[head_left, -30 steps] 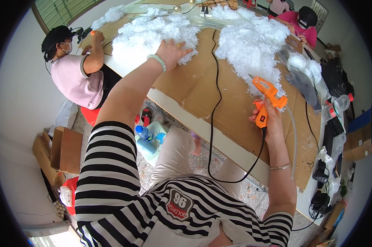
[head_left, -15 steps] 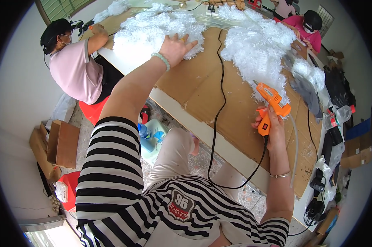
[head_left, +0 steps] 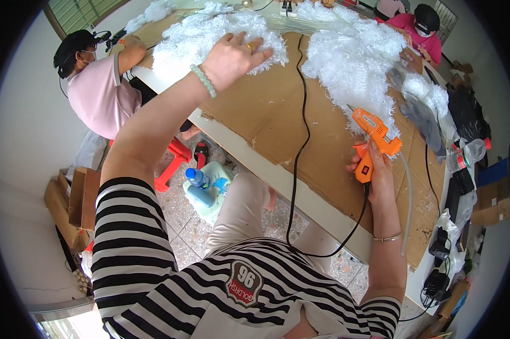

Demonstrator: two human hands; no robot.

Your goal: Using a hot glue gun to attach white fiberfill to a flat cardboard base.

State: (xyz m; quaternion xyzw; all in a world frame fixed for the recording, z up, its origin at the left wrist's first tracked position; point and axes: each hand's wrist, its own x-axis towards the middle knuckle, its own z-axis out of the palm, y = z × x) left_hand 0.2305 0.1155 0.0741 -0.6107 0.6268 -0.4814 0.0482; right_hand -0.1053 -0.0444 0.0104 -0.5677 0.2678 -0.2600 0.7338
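Head view, near to far. At 6 o'clock lay the wearer's black-and-white striped shirt, with pale trousers just above it. On the tiled floor at 8 o'clock stood a blue-capped bottle beside a light green container, and a red stool stood just beyond. A black cord ran from the lap at 6 o'clock up across the cardboard-covered table towards 12 o'clock.

At 3 o'clock the right hand was wrapped round the grip of an orange glue gun, fingers closed on the handle and one finger over the trigger; the nozzle pointed up and left, touching the lower edge of the right-hand mass of white fluffy fibre. A thin bracelet sat on that forearm.

At 11 o'clock the left hand, wearing a pale green bead bracelet at the wrist, lay palm down with fingers spread, pressing on the near edge of the left-hand mass of white fibre; it pinched nothing.

Farther off, a person in a pink top sat at 10 o'clock, and another person in a pink top and dark cap at 1 o'clock. Dark objects and bags crowded the table's end at 2 to 4 o'clock
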